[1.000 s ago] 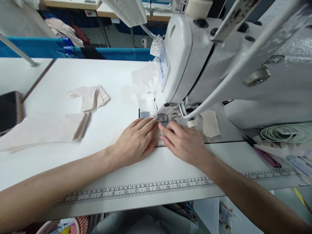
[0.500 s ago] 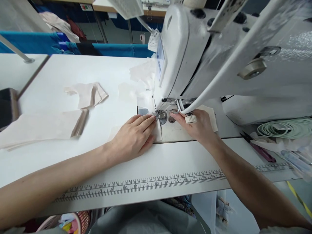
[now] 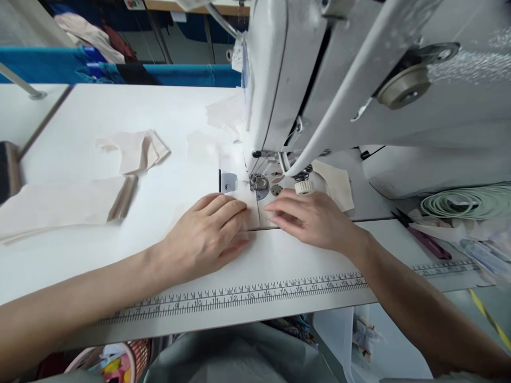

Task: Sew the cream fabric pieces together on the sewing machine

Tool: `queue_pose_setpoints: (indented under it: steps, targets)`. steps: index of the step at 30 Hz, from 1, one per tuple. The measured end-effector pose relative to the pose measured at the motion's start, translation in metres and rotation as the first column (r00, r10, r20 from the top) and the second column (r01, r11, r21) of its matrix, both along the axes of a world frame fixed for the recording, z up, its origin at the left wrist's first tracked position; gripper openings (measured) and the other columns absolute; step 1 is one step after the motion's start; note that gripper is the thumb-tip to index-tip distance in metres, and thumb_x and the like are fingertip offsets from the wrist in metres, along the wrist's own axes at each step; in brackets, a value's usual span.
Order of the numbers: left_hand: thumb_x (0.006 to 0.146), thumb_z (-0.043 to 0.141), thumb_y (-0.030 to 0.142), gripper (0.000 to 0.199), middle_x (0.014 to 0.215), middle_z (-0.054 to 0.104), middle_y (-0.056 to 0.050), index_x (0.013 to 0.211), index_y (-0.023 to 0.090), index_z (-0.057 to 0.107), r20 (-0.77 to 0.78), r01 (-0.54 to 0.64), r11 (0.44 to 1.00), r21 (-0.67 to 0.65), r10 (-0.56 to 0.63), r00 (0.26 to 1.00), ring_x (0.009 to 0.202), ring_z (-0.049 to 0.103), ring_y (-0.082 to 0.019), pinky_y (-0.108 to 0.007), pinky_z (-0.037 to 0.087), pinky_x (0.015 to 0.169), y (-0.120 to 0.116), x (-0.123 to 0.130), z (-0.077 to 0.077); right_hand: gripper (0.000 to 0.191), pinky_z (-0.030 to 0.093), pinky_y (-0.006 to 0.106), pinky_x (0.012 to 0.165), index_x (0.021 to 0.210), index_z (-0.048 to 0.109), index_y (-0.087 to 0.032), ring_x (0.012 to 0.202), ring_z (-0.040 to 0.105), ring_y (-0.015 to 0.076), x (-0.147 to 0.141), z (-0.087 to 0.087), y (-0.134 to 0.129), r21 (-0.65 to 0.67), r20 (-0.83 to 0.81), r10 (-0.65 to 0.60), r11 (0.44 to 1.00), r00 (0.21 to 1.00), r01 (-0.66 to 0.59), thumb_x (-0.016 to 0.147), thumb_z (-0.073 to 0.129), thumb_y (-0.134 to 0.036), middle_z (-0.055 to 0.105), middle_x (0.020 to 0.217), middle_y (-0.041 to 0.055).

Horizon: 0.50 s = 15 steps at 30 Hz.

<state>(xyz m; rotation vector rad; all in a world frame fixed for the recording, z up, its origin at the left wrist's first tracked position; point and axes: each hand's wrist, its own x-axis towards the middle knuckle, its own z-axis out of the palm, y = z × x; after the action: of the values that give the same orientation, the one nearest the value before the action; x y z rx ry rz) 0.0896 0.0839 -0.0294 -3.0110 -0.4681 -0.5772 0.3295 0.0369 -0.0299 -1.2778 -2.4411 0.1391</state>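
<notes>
My left hand (image 3: 209, 231) lies flat with its fingers stretched over a pale piece of fabric (image 3: 252, 205), just in front of the sewing machine (image 3: 275, 80). Right of that fabric's edge is my right hand (image 3: 319, 218), palm down, its thumb and fingers parted with nothing visible between them. Its fingertips come close to the cloth; whether they touch it I cannot tell. Beyond both hands the presser foot (image 3: 254, 182) stands at the round needle plate area. Part of the fabric is hidden beneath my left hand.
Stacked cream fabric pieces (image 3: 67, 202) and a smaller folded pile (image 3: 139, 150) lie at left. Another cream piece (image 3: 335, 186) rests under the machine arm. At right are snips (image 3: 429, 242) and a coil of pale green cord (image 3: 459, 205). A printed ruler (image 3: 247, 295) runs along the front edge.
My right hand has left the presser foot area and come down toward me and left, beside the fabric. My left hand has drawn back slightly from the needle. The view has shifted a little.
</notes>
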Motion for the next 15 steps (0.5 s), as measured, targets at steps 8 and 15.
queue_pose_setpoints:
  steps: [8,15]
  targets:
    - [0.090,0.052,0.008,0.014,0.096,0.067,-0.011,0.098,0.008,0.064,-0.039,0.052,0.998,0.024,-0.051,0.998,0.090,0.060,-0.023,-0.034,0.055,0.076,-0.0057,0.0000,-0.0046,0.018,0.044,0.028,0.068,0.099,0.066,-0.015,0.081,0.060,0.0142,-0.0049,0.0042,0.0029,0.123,0.191,0.213,0.963,0.958,-0.239,0.096,0.049,-0.020,0.068,0.092,0.0032]
    - [0.094,0.048,0.012,0.014,0.094,0.067,-0.009,0.093,0.012,0.062,0.052,0.019,0.995,-0.097,-0.014,0.999,0.086,0.060,-0.020,-0.031,0.054,0.073,-0.0012,0.0023,-0.0041,0.022,0.040,0.029,0.065,0.095,0.066,-0.016,0.077,0.058,0.0139,-0.0104,0.0007,0.0023,0.212,0.261,0.191,0.945,0.946,-0.249,0.097,0.044,-0.015,0.068,0.088,0.0021]
